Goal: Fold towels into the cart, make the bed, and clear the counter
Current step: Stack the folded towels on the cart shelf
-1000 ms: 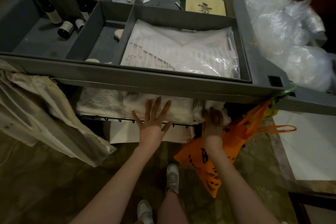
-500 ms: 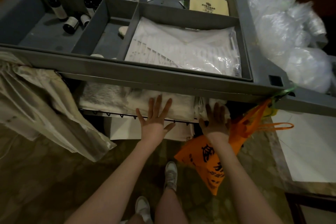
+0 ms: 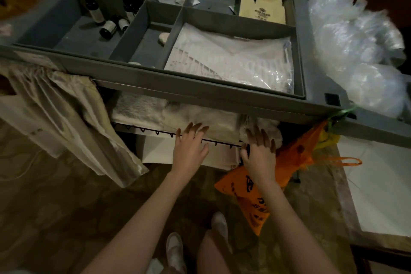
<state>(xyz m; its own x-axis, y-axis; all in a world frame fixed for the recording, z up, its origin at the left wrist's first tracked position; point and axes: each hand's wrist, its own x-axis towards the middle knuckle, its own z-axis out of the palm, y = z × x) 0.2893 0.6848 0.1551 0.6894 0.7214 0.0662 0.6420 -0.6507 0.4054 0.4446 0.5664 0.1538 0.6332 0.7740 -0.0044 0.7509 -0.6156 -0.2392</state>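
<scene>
A grey housekeeping cart point(image 3: 200, 89) fills the upper view, its top tray split into compartments. Under the tray, folded pale towels point(image 3: 155, 111) lie on a wire shelf. My left hand point(image 3: 189, 147) lies flat with straight fingers on the front edge of the folded towels. My right hand point(image 3: 259, 149) presses flat on a smaller bunched towel point(image 3: 270, 125) at the shelf's right end. More folded linen point(image 3: 155, 151) shows on a lower level, partly hidden by my hands.
The tray holds small dark bottles point(image 3: 106, 26), cream packets point(image 3: 262, 8) and a plastic-wrapped white item point(image 3: 233, 62). A beige cloth bag point(image 3: 73, 118) hangs at the left. An orange bag point(image 3: 289, 162) hangs at the right below clear plastic bags point(image 3: 355, 44). My feet stand on patterned carpet.
My right hand has flattened from a curled hold on the small towel to a flat press. Both hands shifted slightly forward onto the shelf edge.
</scene>
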